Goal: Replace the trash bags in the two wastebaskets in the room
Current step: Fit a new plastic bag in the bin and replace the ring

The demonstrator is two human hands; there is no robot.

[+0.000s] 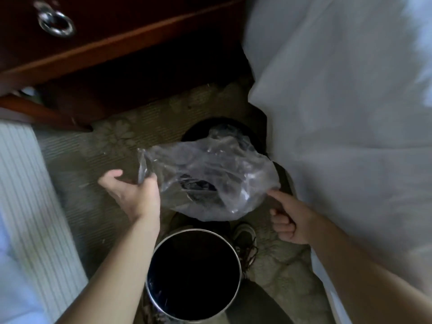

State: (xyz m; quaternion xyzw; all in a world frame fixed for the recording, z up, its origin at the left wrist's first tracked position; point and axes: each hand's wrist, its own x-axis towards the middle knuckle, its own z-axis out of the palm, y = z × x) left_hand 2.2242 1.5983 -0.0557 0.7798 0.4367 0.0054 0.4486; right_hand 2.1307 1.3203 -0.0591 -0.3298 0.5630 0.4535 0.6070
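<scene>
A clear plastic trash bag [210, 176] is stretched between my two hands above the carpet. My left hand [131, 190] grips its left edge, thumb spread. My right hand [289, 220] pinches its right edge, the other fingers curled. Below the bag, near the bottom of the view, stands a round metal wastebasket [236, 251] with a dark, bare inside. Behind the bag a second dark round wastebasket [198, 129] is partly hidden by the plastic.
A dark wooden nightstand [112, 38] with a ring drawer pull [56, 23] stands at the back left. White bed linen [346, 113] hangs on the right, striped white fabric [30, 195] lies at left. A shoe [245, 237] rests on the patterned carpet [93, 164].
</scene>
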